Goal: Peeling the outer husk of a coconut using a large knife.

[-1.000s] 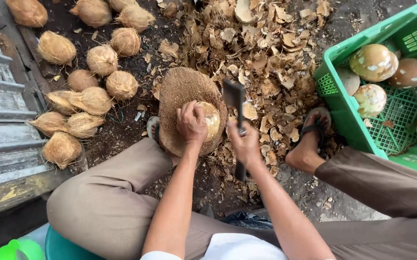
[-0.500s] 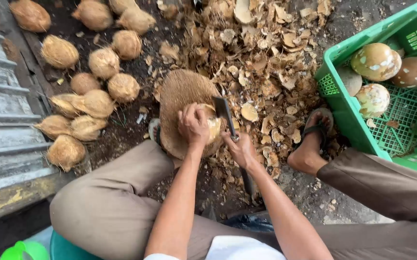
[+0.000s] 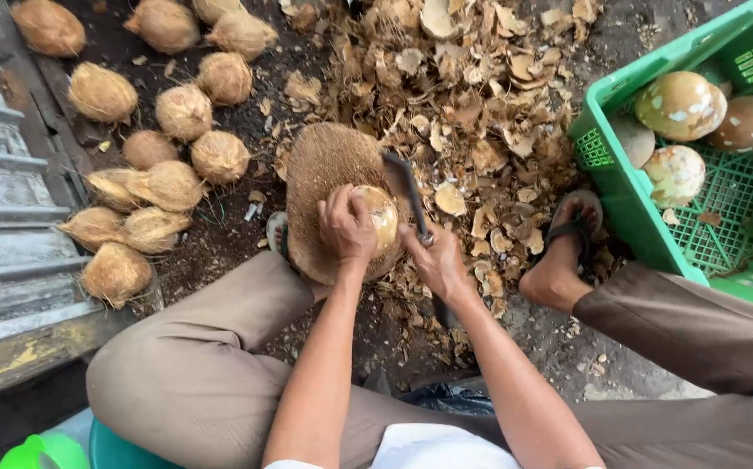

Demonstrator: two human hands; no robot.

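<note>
My left hand grips a pale, partly peeled coconut and presses it onto a round fibrous chopping block on the ground between my feet. In my right hand is the handle of a dark cleaver. Its blade lies against the right side of the coconut. Fingers cover most of the nut's left half.
Several unpeeled brown coconuts lie in a heap at the left beside a grey metal sill. A pile of husk chips spreads behind the block. A green plastic crate at the right holds peeled coconuts. My sandalled foot rests beside it.
The cleaver was raised upright above the block a second ago; it has since come down against the coconut's right side. My left hand has stayed on the nut.
</note>
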